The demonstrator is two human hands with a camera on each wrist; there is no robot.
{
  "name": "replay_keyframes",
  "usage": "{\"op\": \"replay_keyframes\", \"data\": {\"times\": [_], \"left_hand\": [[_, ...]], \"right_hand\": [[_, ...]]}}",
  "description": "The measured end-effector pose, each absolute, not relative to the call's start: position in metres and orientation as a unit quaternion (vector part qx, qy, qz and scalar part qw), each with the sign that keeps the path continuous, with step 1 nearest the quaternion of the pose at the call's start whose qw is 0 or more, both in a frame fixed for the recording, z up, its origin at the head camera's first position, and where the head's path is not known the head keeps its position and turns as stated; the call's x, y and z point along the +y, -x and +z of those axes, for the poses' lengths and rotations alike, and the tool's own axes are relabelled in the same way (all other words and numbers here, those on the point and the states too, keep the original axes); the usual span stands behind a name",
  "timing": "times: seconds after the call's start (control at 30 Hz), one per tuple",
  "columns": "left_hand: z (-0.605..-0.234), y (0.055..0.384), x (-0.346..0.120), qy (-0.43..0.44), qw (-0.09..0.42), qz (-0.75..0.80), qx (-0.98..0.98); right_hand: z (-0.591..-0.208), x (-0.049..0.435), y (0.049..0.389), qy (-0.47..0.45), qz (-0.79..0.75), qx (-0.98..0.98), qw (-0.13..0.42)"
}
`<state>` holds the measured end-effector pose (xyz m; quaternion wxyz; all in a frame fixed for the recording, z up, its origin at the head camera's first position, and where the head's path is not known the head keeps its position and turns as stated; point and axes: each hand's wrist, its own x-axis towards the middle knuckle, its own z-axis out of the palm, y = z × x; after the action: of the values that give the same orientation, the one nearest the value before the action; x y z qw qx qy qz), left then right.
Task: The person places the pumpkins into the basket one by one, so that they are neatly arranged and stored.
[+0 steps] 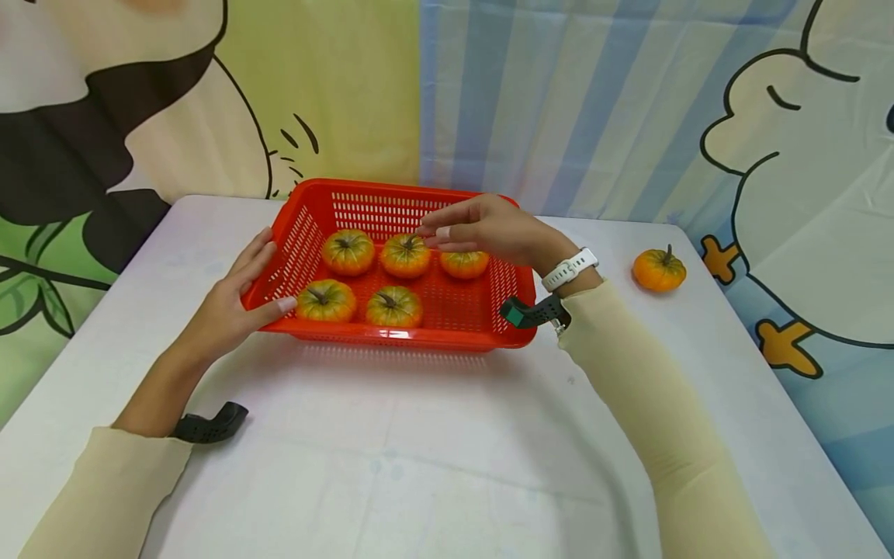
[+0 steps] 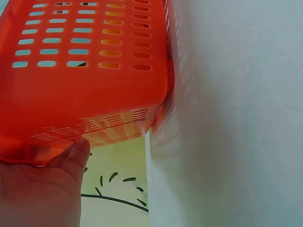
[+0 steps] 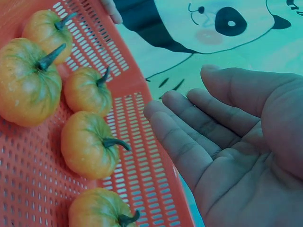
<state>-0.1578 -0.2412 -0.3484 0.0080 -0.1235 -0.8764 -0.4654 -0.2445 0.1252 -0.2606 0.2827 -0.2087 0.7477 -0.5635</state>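
Observation:
A red plastic basket (image 1: pixel 454 314) with slotted walls sits on the table. Several small orange pumpkins (image 1: pixel 394 307) lie inside it in two rows. At the basket's left end, my left hand (image 1: pixel 226 314) grips the rim, its thumb over the front corner and its fingers along the outer side; the left wrist view shows the hand (image 2: pixel 42 189) against the basket wall (image 2: pixel 85 90). My right hand (image 1: pixel 492 229) hovers over the basket's back right part, partly hiding one pumpkin (image 1: pixel 464 265). In the right wrist view its fingers are extended and loosely bent, holding nothing.
One more pumpkin (image 1: pixel 659 269) stands on the white tabletop (image 1: pixel 391 450), right of the basket. Behind the table hangs a printed curtain (image 1: pixel 559 101) with cartoon animals. Dark straps with camera mounts (image 1: pixel 531 312) sit on both wrists.

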Motion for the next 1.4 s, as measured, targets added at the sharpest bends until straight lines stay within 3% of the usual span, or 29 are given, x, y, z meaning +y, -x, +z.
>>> {"op": "replay_keyframes", "data": {"times": [0.8,1.4], "left_hand": [[-0.349,0.157,-0.241,0.125,0.009,-0.468,-0.875],[-0.349,0.156,-0.24,0.123,0.013,-0.466,-0.876]], "right_hand": [[-0.269,0.159,0.233,0.201,-0.541,0.78,0.244],[-0.272,0.203,0.229,0.15,-0.613,0.747,0.21]]}}
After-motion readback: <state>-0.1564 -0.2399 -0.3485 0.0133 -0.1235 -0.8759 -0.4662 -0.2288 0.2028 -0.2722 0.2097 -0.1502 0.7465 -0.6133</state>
